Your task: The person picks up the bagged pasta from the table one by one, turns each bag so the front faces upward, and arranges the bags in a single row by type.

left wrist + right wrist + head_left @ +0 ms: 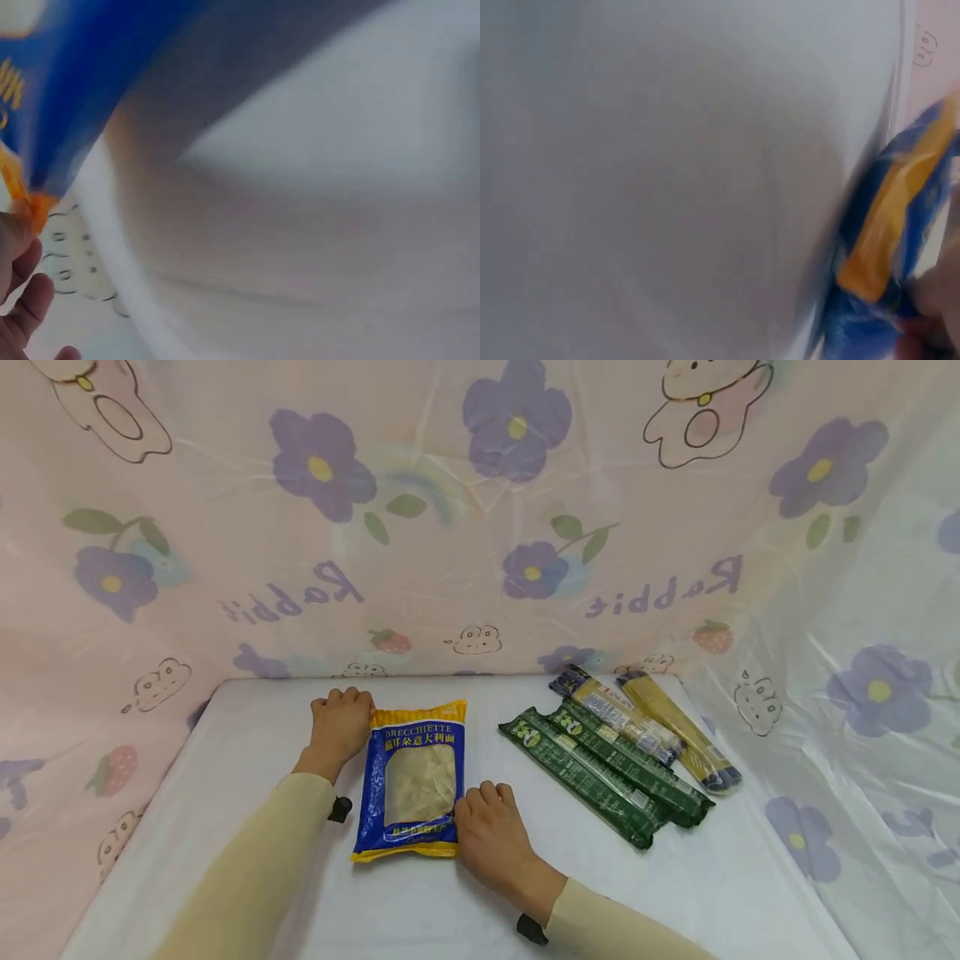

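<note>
A blue and yellow bag of orecchiette pasta [422, 781] with a clear window lies face up before me, its bottom end toward me. At its top left corner my left hand [339, 728] pinches the yellow seal; the left wrist view shows the thumb and fingertips of that hand [22, 277] at the orange corner of the bag [82, 82]. My right hand [495, 835] grips the bag's lower right edge with curled fingers. In the right wrist view the pasta bag [889, 217] is blurred and only part of the hand [939, 296] shows.
On the right of the white table [247, 760] lie two green packets [585, 772], slantwise and side by side. Behind them are a clear noodle packet [618, 714] and a golden spaghetti packet [675, 727]. A printed curtain [420, 560] closes off the back and sides.
</note>
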Tool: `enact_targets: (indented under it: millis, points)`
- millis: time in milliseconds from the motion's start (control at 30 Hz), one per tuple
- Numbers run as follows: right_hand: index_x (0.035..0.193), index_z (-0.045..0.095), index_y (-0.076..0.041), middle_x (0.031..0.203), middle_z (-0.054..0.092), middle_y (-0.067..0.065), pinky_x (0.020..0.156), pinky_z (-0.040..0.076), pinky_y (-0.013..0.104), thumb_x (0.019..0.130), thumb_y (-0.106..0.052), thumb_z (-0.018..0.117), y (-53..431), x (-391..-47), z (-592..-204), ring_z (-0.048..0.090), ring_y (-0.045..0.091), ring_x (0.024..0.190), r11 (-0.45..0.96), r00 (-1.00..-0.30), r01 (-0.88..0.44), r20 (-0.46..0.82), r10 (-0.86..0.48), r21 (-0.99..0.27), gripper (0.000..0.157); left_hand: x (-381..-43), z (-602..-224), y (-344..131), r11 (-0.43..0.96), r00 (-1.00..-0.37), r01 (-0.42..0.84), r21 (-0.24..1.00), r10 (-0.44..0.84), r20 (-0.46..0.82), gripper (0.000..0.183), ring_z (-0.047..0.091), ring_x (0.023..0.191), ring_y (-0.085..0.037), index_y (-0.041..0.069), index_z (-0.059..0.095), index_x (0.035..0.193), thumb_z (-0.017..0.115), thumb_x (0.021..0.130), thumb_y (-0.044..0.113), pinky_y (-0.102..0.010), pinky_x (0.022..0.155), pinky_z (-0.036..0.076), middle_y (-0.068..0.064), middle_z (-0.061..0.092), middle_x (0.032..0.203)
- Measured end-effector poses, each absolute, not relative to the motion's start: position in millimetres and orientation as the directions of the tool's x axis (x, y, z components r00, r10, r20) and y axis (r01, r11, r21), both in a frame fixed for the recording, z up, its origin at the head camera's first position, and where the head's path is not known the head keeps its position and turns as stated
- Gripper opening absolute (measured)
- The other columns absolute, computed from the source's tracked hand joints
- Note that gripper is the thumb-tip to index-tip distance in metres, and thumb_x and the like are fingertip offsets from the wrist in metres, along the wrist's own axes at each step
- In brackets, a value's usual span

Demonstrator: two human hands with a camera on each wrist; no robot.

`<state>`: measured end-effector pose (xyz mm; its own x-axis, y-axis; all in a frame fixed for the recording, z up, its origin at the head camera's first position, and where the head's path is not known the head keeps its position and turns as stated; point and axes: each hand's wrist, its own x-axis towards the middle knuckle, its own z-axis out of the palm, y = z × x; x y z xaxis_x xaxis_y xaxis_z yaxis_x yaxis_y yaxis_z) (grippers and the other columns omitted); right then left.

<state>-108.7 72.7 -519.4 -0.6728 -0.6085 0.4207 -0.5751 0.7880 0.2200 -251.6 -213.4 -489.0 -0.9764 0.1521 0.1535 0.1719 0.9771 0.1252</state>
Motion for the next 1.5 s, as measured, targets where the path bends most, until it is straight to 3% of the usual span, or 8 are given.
enact_targets:
  millis: [100,367,500,633,767,900,1067,1500]
  points:
    - [0.077,0.051,-0.015,0.071,0.039,-0.001,0.079,0.039,0.038,0.104,-0.032,0.063,68.2,-107.1,-524.1,0.039,0.021,0.074,0.799,-0.692,-0.555,0.404,-0.597,0.230,0.034,-251.3,-496.8,-214.2,0.985,-0.987,0.144,0.099,0.135,0.091,0.020,0.054,0.113,-0.045,0.006,0.064,0.109,0.054,0.111,0.023,-0.072,0.100,0.041,-0.019,0.064,0.115]
    - [0.077,0.052,-0.016,0.074,0.045,-0.002,0.082,0.041,0.041,0.100,-0.051,0.067,83.4,-109.1,-528.5,0.045,0.022,0.080,0.807,-0.701,-0.578,0.432,-0.567,0.120,0.045,-240.9,-473.6,-199.3,0.990,-0.993,0.095,0.108,0.102,-0.056,0.031,0.048,0.125,-0.052,-0.004,0.059,0.135,0.052,0.107,0.007,-0.075,0.102,0.039,-0.029,0.058,0.130]
    - [0.082,0.055,-0.012,0.081,0.053,0.003,0.089,0.044,0.050,0.101,-0.047,0.067,115.0,-122.3,-523.4,0.052,0.027,0.086,0.829,-0.745,-0.559,0.421,-0.518,0.032,0.041,-222.8,-459.4,-171.0,0.986,-0.993,0.094,0.135,0.103,-0.059,0.041,0.047,0.132,-0.053,-0.004,0.056,0.143,0.056,0.105,0.012,-0.075,0.106,0.038,-0.028,0.056,0.137]
    - [0.091,0.062,-0.008,0.093,0.062,0.010,0.098,0.045,0.059,0.102,-0.038,0.068,165.3,-141.8,-519.0,0.058,0.035,0.096,0.871,-0.786,-0.491,0.420,-0.453,0.022,0.033,-194.6,-457.5,-133.9,0.972,-0.978,0.207,0.112,0.209,-0.006,0.048,0.048,0.140,-0.048,0.000,0.055,0.148,0.058,0.107,0.025,-0.072,0.111,0.039,-0.023,0.057,0.148]
    - [0.104,0.066,-0.003,0.108,0.066,0.017,0.103,0.044,0.062,0.102,-0.032,0.070,218.0,-156.4,-516.6,0.060,0.040,0.107,0.909,-0.833,-0.416,0.388,-0.395,0.031,0.029,-169.6,-470.1,-101.4,0.956,-0.962,0.268,0.121,0.273,-0.027,0.060,0.033,0.156,-0.044,0.003,0.045,0.159,0.050,0.111,0.039,-0.071,0.121,0.029,-0.020,0.043,0.164]
    - [0.121,0.066,0.002,0.125,0.065,0.022,0.101,0.048,0.062,0.100,-0.029,0.074,254.5,-161.5,-516.0,0.059,0.044,0.119,0.931,-0.882,-0.363,0.309,-0.356,0.038,0.039,-156.1,-489.0,-83.7,0.957,-0.961,0.251,0.143,0.264,-0.079,0.069,0.012,0.163,-0.040,0.008,0.032,0.166,0.041,0.112,0.051,-0.071,0.126,0.015,-0.015,0.024,0.174]
    - [0.135,0.063,0.004,0.138,0.061,0.026,0.098,0.050,0.065,0.101,-0.031,0.072,272.8,-162.0,-519.9,0.056,0.047,0.127,0.932,-0.906,-0.360,0.226,-0.358,0.036,0.049,-150.9,-504.9,-82.3,0.956,-0.962,0.248,0.159,0.263,-0.078,0.074,0.004,0.165,-0.037,0.009,0.024,0.169,0.039,0.112,0.054,-0.070,0.127,0.005,-0.013,0.014,0.177]
    - [0.136,0.062,0.005,0.133,0.064,0.025,0.095,0.052,0.066,0.104,-0.026,0.069,274.9,-161.9,-524.5,0.060,0.047,0.122,0.921,-0.897,-0.389,0.228,-0.379,0.002,0.045,-155.1,-513.5,-123.7,0.942,-0.938,0.315,0.116,0.327,-0.112,0.075,-0.006,0.164,-0.031,0.013,0.009,0.171,0.030,0.113,0.056,-0.066,0.128,-0.004,-0.009,0.004,0.178]
